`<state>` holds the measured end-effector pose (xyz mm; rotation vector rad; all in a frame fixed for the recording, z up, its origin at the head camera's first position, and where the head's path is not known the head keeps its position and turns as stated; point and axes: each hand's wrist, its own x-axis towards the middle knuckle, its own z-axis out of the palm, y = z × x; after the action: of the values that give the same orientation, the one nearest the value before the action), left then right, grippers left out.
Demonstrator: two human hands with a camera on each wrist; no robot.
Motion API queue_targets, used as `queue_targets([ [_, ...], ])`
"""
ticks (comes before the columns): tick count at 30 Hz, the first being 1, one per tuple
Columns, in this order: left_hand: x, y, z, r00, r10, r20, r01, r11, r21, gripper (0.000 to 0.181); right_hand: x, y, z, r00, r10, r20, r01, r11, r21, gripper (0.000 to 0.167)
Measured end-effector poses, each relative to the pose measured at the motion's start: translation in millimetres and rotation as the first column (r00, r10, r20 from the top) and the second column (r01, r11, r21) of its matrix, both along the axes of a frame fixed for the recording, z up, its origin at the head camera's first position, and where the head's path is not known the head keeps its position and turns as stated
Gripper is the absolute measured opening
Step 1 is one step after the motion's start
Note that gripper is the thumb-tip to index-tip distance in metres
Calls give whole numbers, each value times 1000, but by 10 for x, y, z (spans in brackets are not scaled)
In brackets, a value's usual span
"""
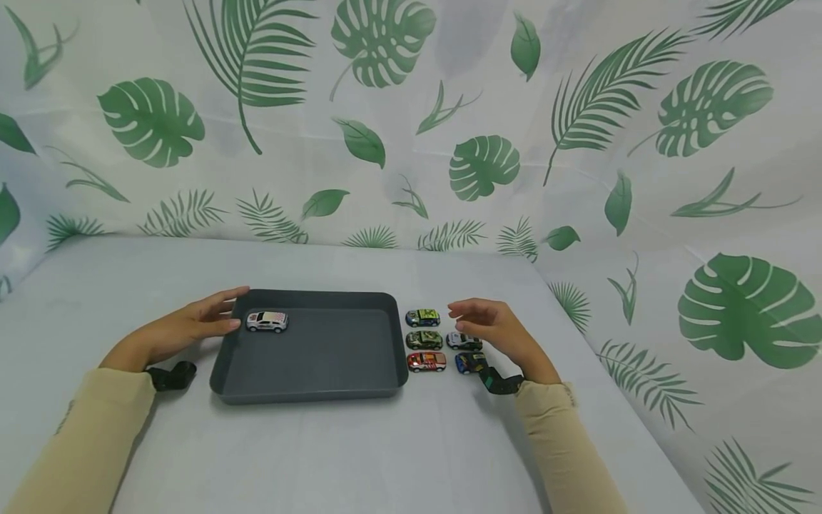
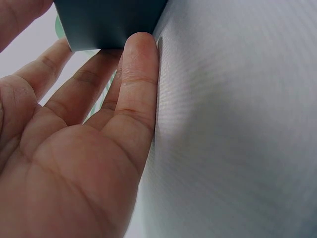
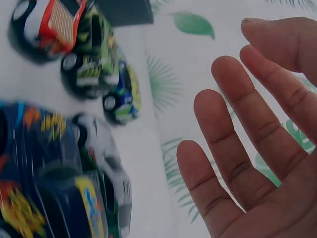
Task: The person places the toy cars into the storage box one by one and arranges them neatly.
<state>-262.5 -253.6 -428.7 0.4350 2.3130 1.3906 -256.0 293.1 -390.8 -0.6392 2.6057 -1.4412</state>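
Observation:
A dark grey tray (image 1: 315,357) lies on the white table, with a white toy car (image 1: 267,321) in its upper left corner. My left hand (image 1: 176,330) touches the tray's left edge, fingers extended against its outer wall (image 2: 109,25). Just right of the tray are a yellow-green car (image 1: 422,318), a camouflage green car (image 1: 424,340) and a red car (image 1: 427,361). Beside them stand a silver-white car (image 1: 464,340) and a dark blue car (image 1: 471,363). Above these two hovers my right hand (image 1: 501,332), holding nothing, its fingers spread apart in the right wrist view.
A white cloth with green leaf prints (image 1: 398,143) hangs behind the table and along its right side. White table surface (image 1: 308,457) stretches in front of the tray. Both wrists carry small black cameras.

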Motion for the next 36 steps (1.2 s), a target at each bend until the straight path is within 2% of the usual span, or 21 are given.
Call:
queue_targets([
  [10, 18, -25, 27, 1000, -8, -7, 8, 1000, 6, 83, -52, 112, -77, 999, -39, 17, 38, 999, 39, 39],
  [17, 18, -34, 15, 1000, 10, 4, -10, 1000, -10, 84, -107, 193, -180, 997, -70, 22, 68, 993, 92, 38],
  [26, 25, -34, 11, 1000, 15, -3, -15, 1000, -27, 84, -150, 299, -325, 991, -102, 92, 91, 989, 118, 39],
  [36, 13, 5, 5, 1000, 5, -8, -5, 1000, -15, 84, -149, 394, -390, 990, -81, 115, 69, 991, 111, 40],
])
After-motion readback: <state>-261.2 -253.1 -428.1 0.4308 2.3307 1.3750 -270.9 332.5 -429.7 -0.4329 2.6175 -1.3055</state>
